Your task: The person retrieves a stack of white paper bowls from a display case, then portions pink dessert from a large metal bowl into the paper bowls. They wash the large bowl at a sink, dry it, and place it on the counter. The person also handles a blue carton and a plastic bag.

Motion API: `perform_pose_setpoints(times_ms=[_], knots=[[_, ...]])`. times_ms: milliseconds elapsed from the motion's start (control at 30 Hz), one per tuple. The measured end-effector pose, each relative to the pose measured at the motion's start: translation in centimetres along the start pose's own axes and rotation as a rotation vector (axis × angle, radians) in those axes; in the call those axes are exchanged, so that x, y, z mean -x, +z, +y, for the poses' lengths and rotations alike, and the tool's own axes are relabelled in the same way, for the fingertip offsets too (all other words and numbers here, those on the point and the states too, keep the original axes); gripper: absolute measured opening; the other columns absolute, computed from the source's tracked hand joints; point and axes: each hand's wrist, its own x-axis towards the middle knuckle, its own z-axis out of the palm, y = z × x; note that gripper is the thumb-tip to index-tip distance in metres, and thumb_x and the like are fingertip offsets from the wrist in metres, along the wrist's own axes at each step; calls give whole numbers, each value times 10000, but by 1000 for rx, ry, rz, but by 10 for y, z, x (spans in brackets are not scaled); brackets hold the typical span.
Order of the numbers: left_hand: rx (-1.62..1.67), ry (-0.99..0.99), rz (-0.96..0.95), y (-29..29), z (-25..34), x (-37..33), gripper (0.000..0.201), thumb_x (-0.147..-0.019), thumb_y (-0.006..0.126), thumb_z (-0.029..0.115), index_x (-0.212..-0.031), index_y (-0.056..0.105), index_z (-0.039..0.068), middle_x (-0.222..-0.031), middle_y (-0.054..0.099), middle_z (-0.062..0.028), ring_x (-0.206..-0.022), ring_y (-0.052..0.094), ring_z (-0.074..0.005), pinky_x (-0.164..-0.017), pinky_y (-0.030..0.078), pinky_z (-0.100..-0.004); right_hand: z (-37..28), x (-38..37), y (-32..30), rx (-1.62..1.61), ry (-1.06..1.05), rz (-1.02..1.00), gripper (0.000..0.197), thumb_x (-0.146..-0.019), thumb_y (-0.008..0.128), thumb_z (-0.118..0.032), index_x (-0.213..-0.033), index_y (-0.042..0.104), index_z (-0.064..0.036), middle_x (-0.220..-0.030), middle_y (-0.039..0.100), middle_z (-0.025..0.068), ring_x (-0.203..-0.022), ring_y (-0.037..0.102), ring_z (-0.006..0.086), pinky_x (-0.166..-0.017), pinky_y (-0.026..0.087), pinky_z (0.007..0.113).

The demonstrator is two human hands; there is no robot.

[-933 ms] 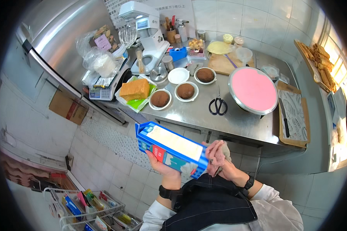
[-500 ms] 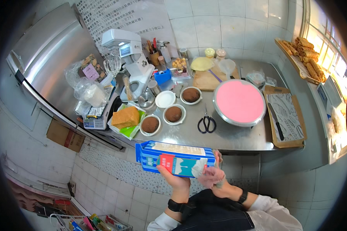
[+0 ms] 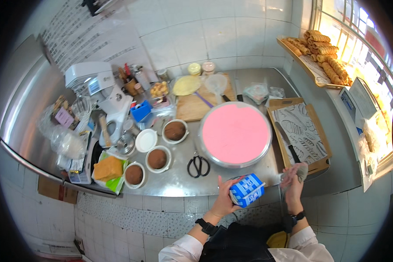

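Note:
My left hand [image 3: 223,198] grips a blue-and-white carton [image 3: 247,190] just off the counter's front edge, with one end of it turned up toward me. To the right, my right hand [image 3: 294,187] is closed on a crumpled pinkish-grey cloth [image 3: 295,174], apart from the carton. Beyond the carton stands a large round container with a pink top [image 3: 236,135]. Black-handled scissors [image 3: 198,166] lie left of it on the steel counter [image 3: 179,188].
White bowls with brown contents [image 3: 156,159] stand left of the scissors, beside a loaf [image 3: 108,169]. A stand mixer [image 3: 113,98] is behind them. At right, a knife [image 3: 288,143] lies on a paper-lined tray [image 3: 321,166]; rolled pastries [image 3: 325,50] fill a shelf tray.
The carton has moved right and turned end-up in my left hand. My right hand has come away from it, carrying the cloth to the right. The view has shifted too.

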Motion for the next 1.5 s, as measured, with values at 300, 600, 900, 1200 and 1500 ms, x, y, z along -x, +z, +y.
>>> perform_pose_setpoints(times_ms=[300,600,900,1200,1500], knots=[[160,-118,-15,73,-27,-45,943,-773,725,323,-1447,147,7,-1497,198,-198,-1406,157,-382,-1149,75,-500,37,-7,21,1487,-570,-395,594,-768,636,-120,-1323,445,-30,-1428,313,254,-1377,191,402,-1132,147,499],[106,-128,104,107,-21,-38,781,-884,588,164,-1503,115,111,-1553,-4,-202,-1427,33,-406,-1142,134,-463,62,-15,-13,1304,-475,-601,357,-830,531,-63,-1182,565,-11,-1232,519,236,-1171,435,445,-1009,328,500],[224,-162,178,83,-8,-26,765,-848,559,48,-1493,149,84,-1550,-19,-217,-1431,70,-383,-1128,204,-440,59,76,-31,1014,-403,-499,336,-715,491,123,-999,612,-9,-991,617,165,-975,589,350,-876,463,398],[9,-376,-63,-30,22,52,630,-863,589,163,-1428,325,74,-1472,253,-243,-1366,232,-433,-1111,223,-475,82,101,68,1108,-626,-733,396,-694,590,81,-1052,653,-77,-1111,604,144,-1044,544,357,-894,452,424],[418,-1286,664,-153,80,260,331,-942,526,215,-1242,511,75,-1234,585,-66,-1195,491,-143,-996,340,-297,195,86,234,1132,-895,-1124,291,-804,511,-78,-1084,589,-68,-1187,559,99,-1075,535,264,-890,459,370]])
